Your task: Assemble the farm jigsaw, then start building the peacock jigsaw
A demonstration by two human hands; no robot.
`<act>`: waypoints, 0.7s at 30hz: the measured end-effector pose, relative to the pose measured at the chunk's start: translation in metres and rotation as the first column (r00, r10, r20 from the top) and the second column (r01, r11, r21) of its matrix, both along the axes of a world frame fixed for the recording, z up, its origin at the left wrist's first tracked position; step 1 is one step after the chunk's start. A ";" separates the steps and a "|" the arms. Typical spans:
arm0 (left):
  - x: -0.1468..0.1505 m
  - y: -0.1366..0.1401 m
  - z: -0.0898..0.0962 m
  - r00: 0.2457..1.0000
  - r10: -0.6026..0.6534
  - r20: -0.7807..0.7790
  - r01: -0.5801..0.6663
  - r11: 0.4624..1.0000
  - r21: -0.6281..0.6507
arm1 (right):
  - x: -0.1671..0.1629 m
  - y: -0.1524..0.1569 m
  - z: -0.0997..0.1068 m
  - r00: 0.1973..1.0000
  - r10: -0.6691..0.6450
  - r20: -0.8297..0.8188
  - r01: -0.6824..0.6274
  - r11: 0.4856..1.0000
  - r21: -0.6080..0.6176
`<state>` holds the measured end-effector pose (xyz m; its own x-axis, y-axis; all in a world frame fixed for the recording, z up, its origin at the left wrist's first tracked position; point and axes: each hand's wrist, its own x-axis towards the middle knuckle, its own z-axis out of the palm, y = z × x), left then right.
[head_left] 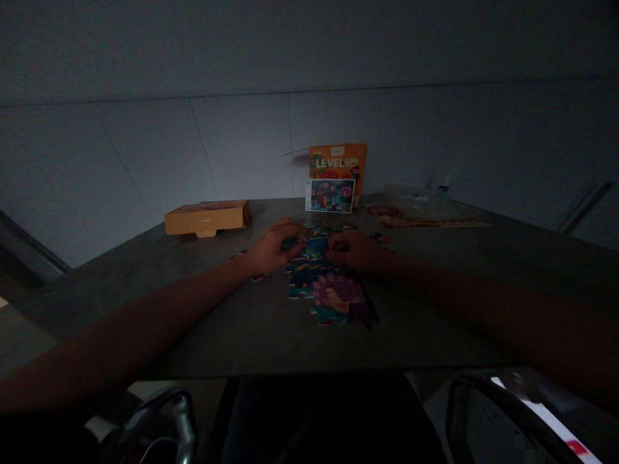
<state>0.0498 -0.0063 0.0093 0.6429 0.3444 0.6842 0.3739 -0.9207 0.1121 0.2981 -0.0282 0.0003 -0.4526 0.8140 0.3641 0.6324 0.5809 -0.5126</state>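
A partly joined jigsaw puzzle (309, 277) lies on the dark table, with a purple peacock (341, 293) pictured at its near end. At its left edge is my left hand (276, 245), fingers curled on a blue-green puzzle piece (291, 243). My right hand (356, 250) lies across from it, its fingers bent and pressed at the puzzle's right edge. Dim light and the fingers hide the exact pieces there. Several loose pieces (380, 238) lie beyond and beside the hands.
Against the wall stand an orange "LEVEL UP!" package (338, 154) and a picture card (330, 196). An orange box (207, 218) lies at the back left. Clear plastic packaging (418, 196) and a printed sheet (416, 217) lie at the back right.
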 end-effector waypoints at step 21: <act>0.003 0.008 -0.006 0.982 -0.067 -0.176 0.081 0.994 0.075 | 0.001 -0.005 0.002 0.982 -0.087 0.167 0.049 0.975 0.216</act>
<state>0.0530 0.0014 0.0032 0.7756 0.2396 0.5840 0.3119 -0.9498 -0.0245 0.2987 -0.0334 0.0021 -0.4702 0.7590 0.4504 0.7427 0.6160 -0.2627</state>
